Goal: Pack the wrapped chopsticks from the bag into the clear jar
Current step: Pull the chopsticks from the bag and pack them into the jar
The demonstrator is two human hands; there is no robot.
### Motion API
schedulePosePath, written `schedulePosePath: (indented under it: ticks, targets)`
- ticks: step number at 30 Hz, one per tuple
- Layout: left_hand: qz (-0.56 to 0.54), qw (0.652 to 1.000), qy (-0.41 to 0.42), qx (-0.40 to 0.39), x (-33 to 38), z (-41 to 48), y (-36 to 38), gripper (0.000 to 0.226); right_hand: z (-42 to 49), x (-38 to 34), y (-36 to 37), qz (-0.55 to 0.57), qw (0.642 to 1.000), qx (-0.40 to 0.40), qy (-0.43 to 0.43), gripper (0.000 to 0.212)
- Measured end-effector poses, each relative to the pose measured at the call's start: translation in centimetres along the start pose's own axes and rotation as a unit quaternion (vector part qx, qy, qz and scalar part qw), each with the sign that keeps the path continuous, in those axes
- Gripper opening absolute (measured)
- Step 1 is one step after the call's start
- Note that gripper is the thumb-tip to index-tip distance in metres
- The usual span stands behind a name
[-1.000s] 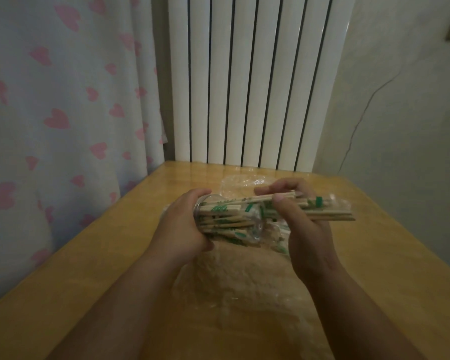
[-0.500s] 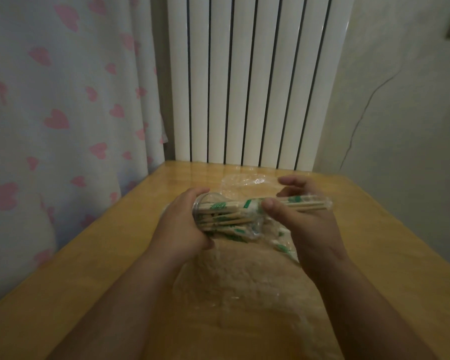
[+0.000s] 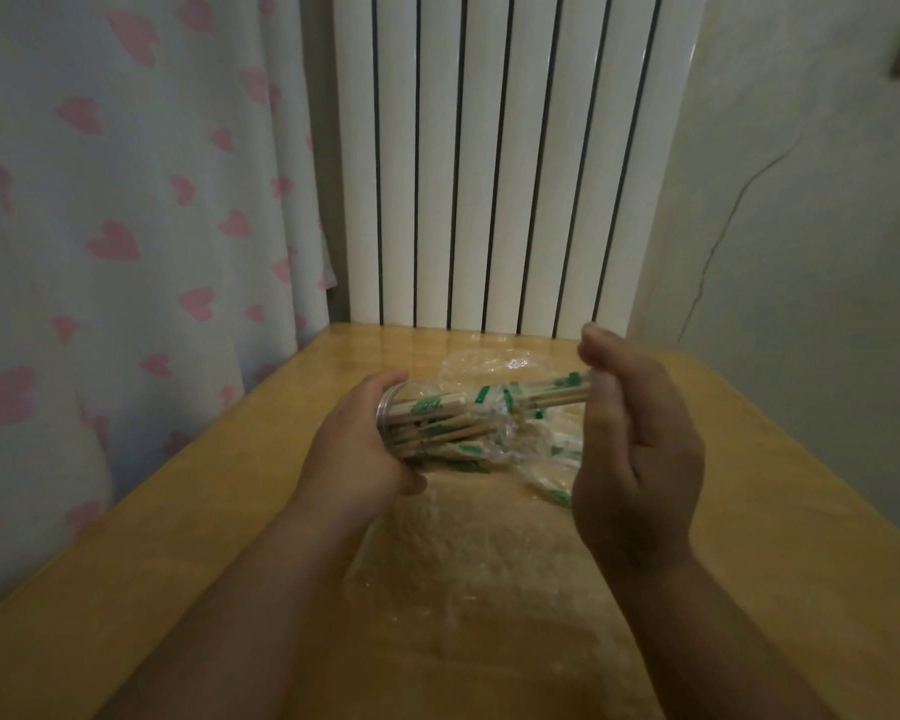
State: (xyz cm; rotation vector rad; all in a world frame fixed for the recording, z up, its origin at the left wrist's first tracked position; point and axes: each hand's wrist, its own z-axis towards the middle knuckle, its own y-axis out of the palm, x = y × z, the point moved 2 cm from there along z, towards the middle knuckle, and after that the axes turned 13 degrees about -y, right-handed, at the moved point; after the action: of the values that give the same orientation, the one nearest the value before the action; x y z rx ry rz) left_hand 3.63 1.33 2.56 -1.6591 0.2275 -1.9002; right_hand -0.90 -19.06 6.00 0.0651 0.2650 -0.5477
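Nearest you, the pale wooden table point(image 3: 178, 563) carries a crinkled clear plastic bag point(image 3: 494, 363) that spreads beneath the jar and out past its far side. Your left grip point(image 3: 354, 449) is clasped around the clear plastic cylindrical jar point(image 3: 427, 423) and holds it on its side above the table, with the mouth turned to the right. The jar is already well stocked. A bundle of wrapped wooden chopsticks with green print on the sleeves point(image 3: 541, 397) juts from its mouth, partly in and partly out. The bundle's long axis runs in line with the jar's, pointing right and slightly upward. Your right grip point(image 3: 635, 449) stands directly right of the jar's mouth, where the bundle's outer ends meet it, and its fingers point(image 3: 598, 350) bend loosely above those ends. Whether it pinches the ends or only butts against them cannot be told. The coming move looks to turn on this line-up: the bundle lies straight left of your right grip, so a push along that axis should seat it. Just below and right of the jar's mouth, a few more wrapped pairs point(image 3: 554, 467) lie in the bag. Beyond the jar stand a white ribbed radiator point(image 3: 489, 174) and, to its left, a white curtain with pink hearts point(image 3: 126, 200).
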Motion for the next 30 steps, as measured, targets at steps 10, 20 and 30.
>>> schedulePosePath:
  ticks: [10, 20, 30]
  targets:
    - [0.010, 1.000, -0.006, 0.009, 0.2, 0.1, 0.3, 0.101, -2.1, -0.3, 2.3, -0.005, 0.964, -0.263, 0.037, 0.070]
    - [-0.012, 1.000, -0.004, 0.009, 0.2, 0.0, -0.1, 0.103, -1.8, -0.3, 2.1, 0.047, 0.970, -0.238, 0.035, 0.059]
    - [-0.058, 0.997, -0.030, 0.036, -0.4, 0.3, -0.7, 0.102, 0.0, 1.1, 0.4, 0.006, 0.969, -0.205, 0.142, 0.014]
